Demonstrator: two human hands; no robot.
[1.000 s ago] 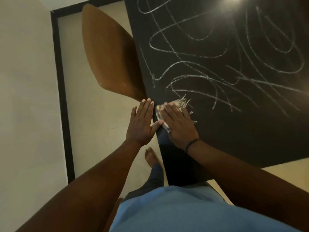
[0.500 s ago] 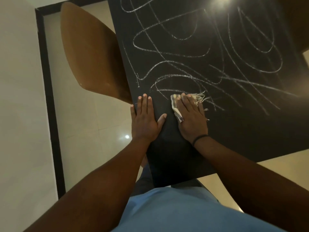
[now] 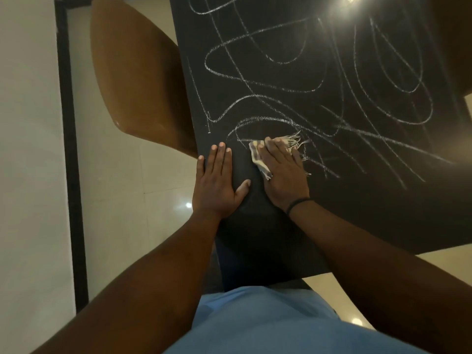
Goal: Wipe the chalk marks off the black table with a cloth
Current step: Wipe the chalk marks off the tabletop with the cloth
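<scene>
Cloth: small, frayed, judged soft and light; pressed flat on the black table beneath the straight-fingered right hand, among chalk marks. Best pinned by palm. Left hand laid flat, empty.

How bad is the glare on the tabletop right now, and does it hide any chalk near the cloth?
Head view: a bright lamp reflection flares on the black table at the far top edge, washing out chalk marks there only. Around the cloth under the right hand the lines read clearly. The wide-angle lens bends the table edges. The room is dim and warm-lit.
</scene>
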